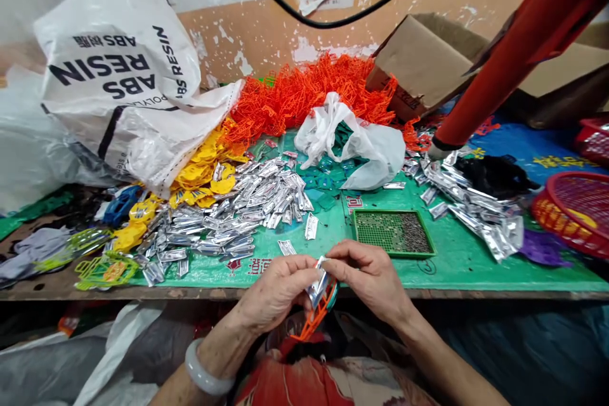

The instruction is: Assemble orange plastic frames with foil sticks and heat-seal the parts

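My left hand (280,285) pinches a small silver printed piece (318,288) between thumb and fingers, just in front of the table edge. An orange plastic frame (311,325) with a teal part on its side hangs below the silver piece, against my left fingers. My right hand (365,276) closes its thumb and fingertips on the upper end of the silver piece. How the frame and the silver piece join is hidden by my fingers. Close beyond my hands, loose silver pieces (311,226) lie on the green sheet. A green tray (356,236) of tiny dark metal parts stands beyond my right hand.
Silver pieces (238,212) heap left of centre beside yellow plastic parts (195,179). Orange frames (304,98) pile at the back behind a white plastic bag (375,149). A red pole (504,70) slants in from the right. Red baskets (571,184) stand at right.
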The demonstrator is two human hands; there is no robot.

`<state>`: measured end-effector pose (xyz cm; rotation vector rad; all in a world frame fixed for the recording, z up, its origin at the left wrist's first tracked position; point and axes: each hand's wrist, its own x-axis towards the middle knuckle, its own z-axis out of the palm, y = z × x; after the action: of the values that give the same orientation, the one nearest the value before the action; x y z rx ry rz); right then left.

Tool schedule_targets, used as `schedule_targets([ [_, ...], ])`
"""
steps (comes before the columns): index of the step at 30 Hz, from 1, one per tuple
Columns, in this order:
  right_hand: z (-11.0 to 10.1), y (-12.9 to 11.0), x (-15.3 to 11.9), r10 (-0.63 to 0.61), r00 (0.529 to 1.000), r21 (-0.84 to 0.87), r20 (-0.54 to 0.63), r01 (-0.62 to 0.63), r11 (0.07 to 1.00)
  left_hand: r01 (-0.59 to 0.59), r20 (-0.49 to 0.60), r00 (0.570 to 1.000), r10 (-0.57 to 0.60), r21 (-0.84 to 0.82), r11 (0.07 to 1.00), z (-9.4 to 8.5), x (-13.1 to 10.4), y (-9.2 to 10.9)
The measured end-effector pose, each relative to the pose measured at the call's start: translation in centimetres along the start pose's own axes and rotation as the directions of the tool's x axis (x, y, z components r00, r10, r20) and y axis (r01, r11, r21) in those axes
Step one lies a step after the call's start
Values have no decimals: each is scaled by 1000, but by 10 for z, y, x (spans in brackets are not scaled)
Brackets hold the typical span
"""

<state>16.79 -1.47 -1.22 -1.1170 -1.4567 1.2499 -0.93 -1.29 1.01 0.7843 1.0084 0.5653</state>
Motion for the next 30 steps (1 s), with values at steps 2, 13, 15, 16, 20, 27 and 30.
schedule_targets([
  [2,0,1,-3,-46,999,-69,-14,45,997,2,14,1000,-2,60,998,-1,1,0],
  [13,15,-2,-12,113,992,-149,-57,-120,981,-111,-65,990,123,160,981,4,-2,-5],
  [15,16,-2,-11,176,984,-88,-41,-179,980,-91,-41,995,96,92,992,3,-2,-7],
  [16,17,-1,-11,194,980,-61,-32,-196,979,-76,-15,997,77,59,995,2,-2,-7],
  [20,15,-1,-14,199,979,50,34,-200,978,-60,76,995,58,22,998,-1,-3,-8],
  [27,-81,-24,6,-332,648,-195,-685,276,941,-83,87,994,72,134,987,-13,2,-14],
  [30,-144,-38,38,-514,394,-440,-762,268,857,-107,74,993,94,197,974,-14,5,-14],
])
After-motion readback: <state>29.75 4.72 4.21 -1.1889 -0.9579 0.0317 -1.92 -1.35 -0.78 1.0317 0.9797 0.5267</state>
